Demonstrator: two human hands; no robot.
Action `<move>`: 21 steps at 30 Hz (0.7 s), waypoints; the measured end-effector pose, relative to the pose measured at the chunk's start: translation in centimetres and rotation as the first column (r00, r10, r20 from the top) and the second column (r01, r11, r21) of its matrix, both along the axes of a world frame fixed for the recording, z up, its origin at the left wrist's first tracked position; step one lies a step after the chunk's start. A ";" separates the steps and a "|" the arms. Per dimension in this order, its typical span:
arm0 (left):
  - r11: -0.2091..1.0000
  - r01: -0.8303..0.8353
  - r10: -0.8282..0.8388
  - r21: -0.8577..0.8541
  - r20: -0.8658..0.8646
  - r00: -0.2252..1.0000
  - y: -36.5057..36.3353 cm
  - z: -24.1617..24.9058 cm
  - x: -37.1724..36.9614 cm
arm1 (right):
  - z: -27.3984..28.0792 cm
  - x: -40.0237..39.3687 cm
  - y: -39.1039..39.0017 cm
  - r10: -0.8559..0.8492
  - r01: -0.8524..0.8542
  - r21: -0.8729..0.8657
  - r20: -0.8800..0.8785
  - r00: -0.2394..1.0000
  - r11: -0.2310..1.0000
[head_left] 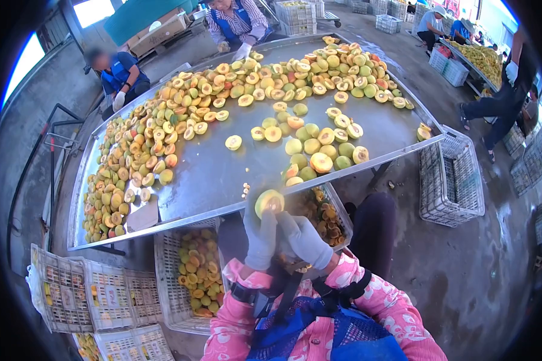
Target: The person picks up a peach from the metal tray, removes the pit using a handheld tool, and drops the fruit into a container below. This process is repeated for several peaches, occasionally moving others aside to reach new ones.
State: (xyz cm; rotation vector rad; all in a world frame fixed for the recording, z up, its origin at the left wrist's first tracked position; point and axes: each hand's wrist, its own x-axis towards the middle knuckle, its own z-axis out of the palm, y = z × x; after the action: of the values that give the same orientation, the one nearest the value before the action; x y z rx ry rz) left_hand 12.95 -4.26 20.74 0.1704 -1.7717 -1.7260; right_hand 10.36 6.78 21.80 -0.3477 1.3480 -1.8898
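My left hand (259, 236), in a pale glove, holds a cut peach half (270, 203) up in front of the table edge, its yellow cut face showing. My right hand (308, 239), gloved too, is close against it with the fingers drawn together at the lower side of the fruit. Whatever those fingers grip is hidden and blurred. Just beyond, a small group of peach halves (321, 162) lies on the metal table (208, 174) near its front edge. A few small pale bits (246, 189) sit beside the left hand.
Peach halves (144, 138) are heaped along the far and left sides of the table. Below it stand a crate of peach halves (200, 271) and a crate of darker pieces (328, 222). A white crate (450, 180) stands at right. Two people (123, 75) (238, 24) work across the table.
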 end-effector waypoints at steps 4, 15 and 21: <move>0.988 -0.029 0.031 0.154 -0.007 1.000 0.3 1.2 -0.4 | -0.5 -0.1 0.1 0.002 -0.002 -0.025 0.011 1.000 1.000; 0.997 0.054 -0.068 0.061 0.258 0.964 -1.1 -0.4 -1.2 | -0.2 -0.1 2.1 0.375 -0.325 -0.188 0.480 0.793 0.927; 0.796 0.317 -0.462 0.515 0.180 0.868 -1.5 0.1 -1.0 | -1.4 -0.6 2.3 0.501 -0.360 -0.348 0.614 0.610 0.866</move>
State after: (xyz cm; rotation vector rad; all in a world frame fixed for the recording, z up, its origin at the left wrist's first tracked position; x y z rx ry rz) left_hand 11.95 -5.79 20.88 0.2968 -1.6312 -2.5501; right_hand 9.77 9.07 20.37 -0.0258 0.5012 -1.4887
